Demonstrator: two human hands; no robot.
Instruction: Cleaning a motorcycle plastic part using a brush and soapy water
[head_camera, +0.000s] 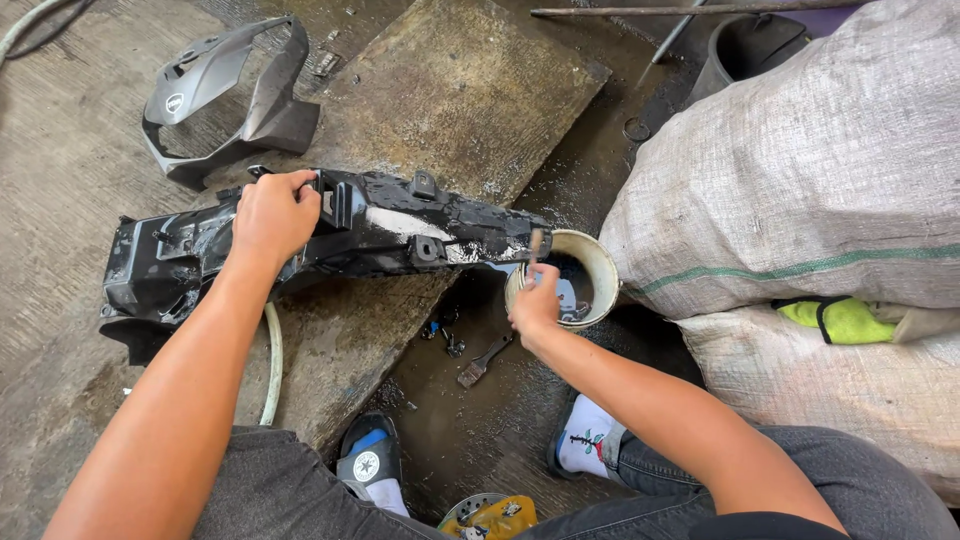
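My left hand (272, 215) grips the top edge of a long, wet, black plastic motorcycle fender (390, 225) that lies across a wooden board (460, 90). My right hand (534, 305) holds a small brush (535, 247) upright by its handle. The bristles touch the fender's right end, just above a round cream-coloured tub (603, 270) holding dark liquid. The tub stands on the wet floor right beside the hand.
A grey motorcycle cover panel (225, 95) lies at the back left. Large woven sacks (800, 180) fill the right side, with a yellow-green cloth (840, 318) tucked between them. A spanner (483, 360) and small bolts lie on the dark floor near my feet. A white hose (272, 365) runs beside the board.
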